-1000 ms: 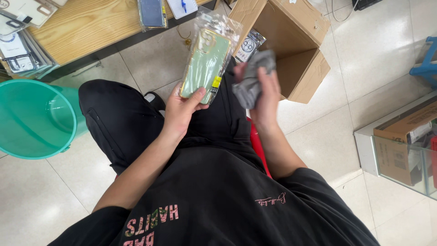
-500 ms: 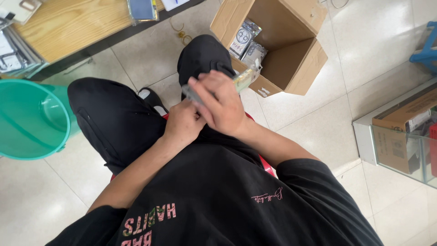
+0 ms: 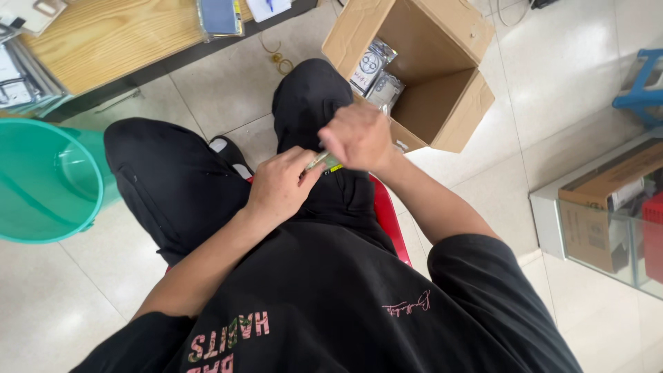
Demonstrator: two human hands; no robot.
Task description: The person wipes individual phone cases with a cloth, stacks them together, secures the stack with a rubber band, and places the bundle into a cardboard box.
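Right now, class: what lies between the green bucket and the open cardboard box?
In the head view, the person's two black-trousered legs and bare floor tiles lie between green bucket and cardboard box.

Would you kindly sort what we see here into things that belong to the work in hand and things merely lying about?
In hand:
- left hand and right hand, both gripping the green packet over the lap
- open cardboard box with similar packets inside

Lying about:
- green plastic tub
- wooden desk
- blue stool
- glass case
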